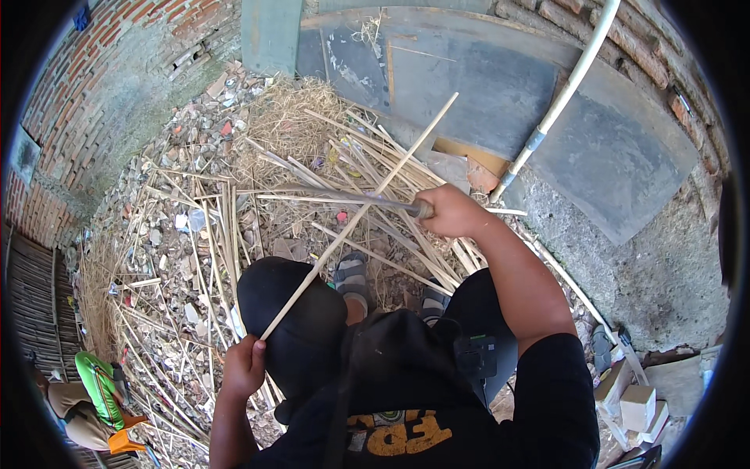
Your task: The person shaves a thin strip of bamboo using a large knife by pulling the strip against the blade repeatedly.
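My left hand (244, 366) is closed round the lower end of a long pale stick (328, 254), which looks like split bamboo or wood. The stick slants up and away to the right over my left knee. My right hand (451, 211) grips the wooden handle of a machete (328, 192), its long dark blade pointing left. Blade and stick cross ahead of my knees; whether they touch I cannot tell. Several similar sticks (426, 254) lie in a loose pile beyond my feet, under the machete and the held stick.
More sticks (226, 227) are strewn on the rubble at left, with dry straw (289, 117) beyond. A pale pipe (566, 94) and grey panels (476, 86) lean against the far wall. Light blocks (639, 406) stand low at right. Green and brown clothing (90, 399) shows at lower left.
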A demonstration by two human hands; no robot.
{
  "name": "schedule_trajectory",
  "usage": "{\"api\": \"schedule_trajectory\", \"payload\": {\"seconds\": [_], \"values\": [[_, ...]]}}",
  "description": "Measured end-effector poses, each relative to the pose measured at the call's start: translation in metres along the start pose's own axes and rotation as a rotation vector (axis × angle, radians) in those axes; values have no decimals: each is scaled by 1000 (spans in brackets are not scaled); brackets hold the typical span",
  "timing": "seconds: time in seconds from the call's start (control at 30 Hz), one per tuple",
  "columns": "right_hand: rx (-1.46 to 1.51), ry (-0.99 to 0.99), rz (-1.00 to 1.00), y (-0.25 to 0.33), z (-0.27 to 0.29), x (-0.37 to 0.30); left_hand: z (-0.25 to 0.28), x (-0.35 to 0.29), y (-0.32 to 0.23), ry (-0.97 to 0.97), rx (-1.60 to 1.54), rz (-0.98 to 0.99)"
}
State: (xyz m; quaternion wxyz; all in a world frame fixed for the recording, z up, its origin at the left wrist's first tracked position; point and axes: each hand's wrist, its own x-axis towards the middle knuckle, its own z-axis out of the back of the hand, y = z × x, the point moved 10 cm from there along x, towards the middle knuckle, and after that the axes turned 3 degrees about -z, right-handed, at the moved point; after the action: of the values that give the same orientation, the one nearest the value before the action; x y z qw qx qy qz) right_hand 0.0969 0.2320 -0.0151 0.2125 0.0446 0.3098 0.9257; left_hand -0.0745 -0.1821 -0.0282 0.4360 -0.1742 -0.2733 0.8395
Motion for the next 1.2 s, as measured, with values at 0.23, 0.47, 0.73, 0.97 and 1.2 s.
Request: {"api": "schedule_trajectory", "payload": {"seconds": [0.23,0.47,0.73,0.97,1.2], "values": [[-224,25,-41,20,-14,-7,5,-1,-3,5,-4,17],[-7,-55,-127,-30,9,2,2,0,-2,-34,23,10],[-156,15,64,21,-19,-1,4,-1,-3,-16,24,12],[-6,-41,-114,-19,4,6,5,1,-2,-7,14,30],[-106,108,-1,19,-26,-1,3,1,-5,2,81,46]]}}
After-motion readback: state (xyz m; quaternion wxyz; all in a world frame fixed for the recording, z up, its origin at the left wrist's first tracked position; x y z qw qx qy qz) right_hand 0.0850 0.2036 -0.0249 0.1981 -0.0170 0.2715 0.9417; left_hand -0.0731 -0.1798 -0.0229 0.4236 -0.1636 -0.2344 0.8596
